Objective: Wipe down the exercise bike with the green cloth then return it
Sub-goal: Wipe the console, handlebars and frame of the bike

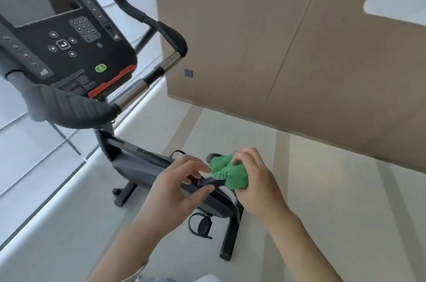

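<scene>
The right hand is curled around the green cloth, which is bunched into a wad with its free folds protruding to the left. The left hand holds nothing; its fingers are loosely spread and reach toward the cloth, the fingertips just short of it. This posture suggests the cloth is being gathered or refolded into a compact pad before it is applied to a surface.

The cloth is held in the air in the near centre of the scene, above the lower frame of the exercise bike and not visibly in contact with it. A pedal shows below the left hand.

Far left, the console rises on its post, with the handlebar running out to the right of it. A beige wall panel fills the far right. The bike stands on a pale floor.
</scene>
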The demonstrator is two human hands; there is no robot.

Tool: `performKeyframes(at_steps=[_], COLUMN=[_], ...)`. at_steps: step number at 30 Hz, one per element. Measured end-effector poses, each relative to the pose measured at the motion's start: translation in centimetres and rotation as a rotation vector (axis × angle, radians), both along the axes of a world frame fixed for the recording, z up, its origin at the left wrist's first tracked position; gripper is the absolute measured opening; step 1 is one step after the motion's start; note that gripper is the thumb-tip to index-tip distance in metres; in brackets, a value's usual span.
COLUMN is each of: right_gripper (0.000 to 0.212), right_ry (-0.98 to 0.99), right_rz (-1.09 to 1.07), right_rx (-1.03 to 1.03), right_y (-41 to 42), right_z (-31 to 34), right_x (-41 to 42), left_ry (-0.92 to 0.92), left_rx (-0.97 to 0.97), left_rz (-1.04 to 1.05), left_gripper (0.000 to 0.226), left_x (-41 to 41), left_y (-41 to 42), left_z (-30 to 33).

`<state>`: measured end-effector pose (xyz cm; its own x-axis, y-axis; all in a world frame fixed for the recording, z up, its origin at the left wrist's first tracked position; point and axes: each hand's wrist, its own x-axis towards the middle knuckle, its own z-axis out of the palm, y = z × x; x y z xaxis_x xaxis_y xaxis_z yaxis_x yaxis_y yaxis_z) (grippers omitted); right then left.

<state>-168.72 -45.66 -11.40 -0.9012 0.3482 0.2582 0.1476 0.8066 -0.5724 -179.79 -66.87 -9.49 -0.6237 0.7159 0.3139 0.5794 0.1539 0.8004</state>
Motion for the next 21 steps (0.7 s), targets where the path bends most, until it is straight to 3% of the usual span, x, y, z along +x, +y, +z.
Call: performKeyframes(at_steps=[6,11,16,21], right_gripper=[0.045,0.038,0.047,0.047], right_ry=[0.031,0.090,0.057,0.089], right_rz=[-0.099,-0.182,-0.298,-0.456], right_rx=[-0.084,-0.212,-0.277,-0.273], right_y=[3.4,5.0,6.5,8.3], right_z=[0.4,0.7,0.1,0.7], right_x=[10.4,16.5,20.9,22.7], left_ry=[0.166,0.241,0.372,0.327], left_rx=[-0.175,-0.205,-0.250,-0.180], left_rz=[-0.180,-0.253,-0.309,-0.401], left_gripper=[0.049,0.028,0.030,0.046], left_x=[7.4,10.9,10.9,9.2], left_y=[8.9,13.4,17.3,21.3], left_z=[-0.9,-1.0,-0.5,-0.5])
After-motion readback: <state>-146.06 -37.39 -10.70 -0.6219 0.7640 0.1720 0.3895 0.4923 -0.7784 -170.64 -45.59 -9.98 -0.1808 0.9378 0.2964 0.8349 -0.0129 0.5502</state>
